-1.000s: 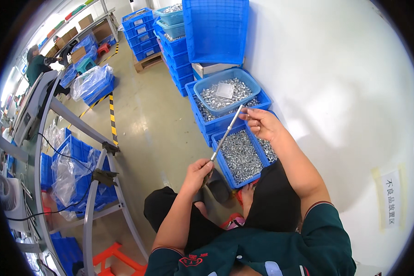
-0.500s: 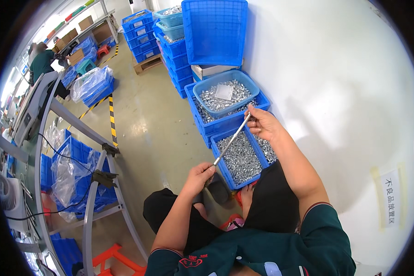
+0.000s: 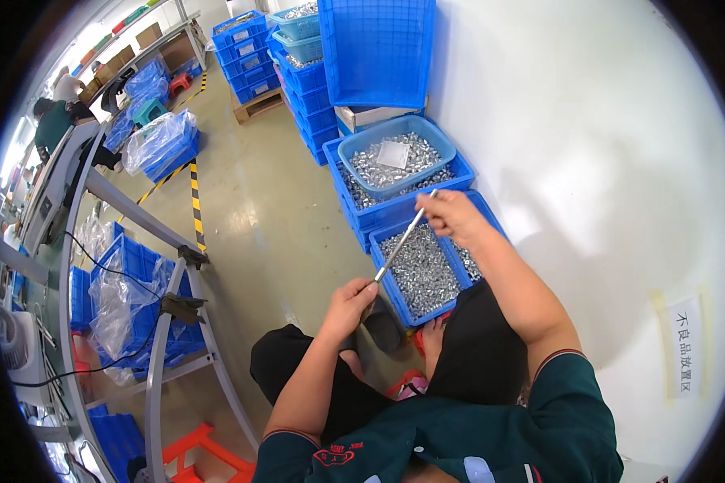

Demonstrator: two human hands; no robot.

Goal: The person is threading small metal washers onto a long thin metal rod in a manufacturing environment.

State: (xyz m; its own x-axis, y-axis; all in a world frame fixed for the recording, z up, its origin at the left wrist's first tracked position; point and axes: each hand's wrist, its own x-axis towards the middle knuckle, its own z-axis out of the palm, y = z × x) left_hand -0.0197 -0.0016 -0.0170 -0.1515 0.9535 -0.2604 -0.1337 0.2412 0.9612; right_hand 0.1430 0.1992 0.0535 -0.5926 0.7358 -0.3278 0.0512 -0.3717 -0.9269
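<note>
A thin silver metal rod (image 3: 399, 247) slants between my hands, its far end up and to the right. My left hand (image 3: 349, 308) is closed around the near, lower end. Close to the far end, the fingers of my right hand (image 3: 453, 216) pinch the rod, and its tip sticks out past them. Below the rod sits a blue crate (image 3: 399, 306) full of small shiny metal parts (image 3: 424, 278). A second crate of such parts stands beside it, partly hidden by my right arm and knee.
Beyond the crates, a light blue basin (image 3: 379, 195) of metal parts rests on a larger blue crate (image 3: 348, 211). Stacked blue crates (image 3: 316, 121) stand farther back. A white wall (image 3: 588, 121) is at right, a grey metal frame (image 3: 159, 346) at left. People work far left.
My right hand has shifted slightly left and down along the rod, so the tip now shows above its fingers. My left hand has barely moved.
</note>
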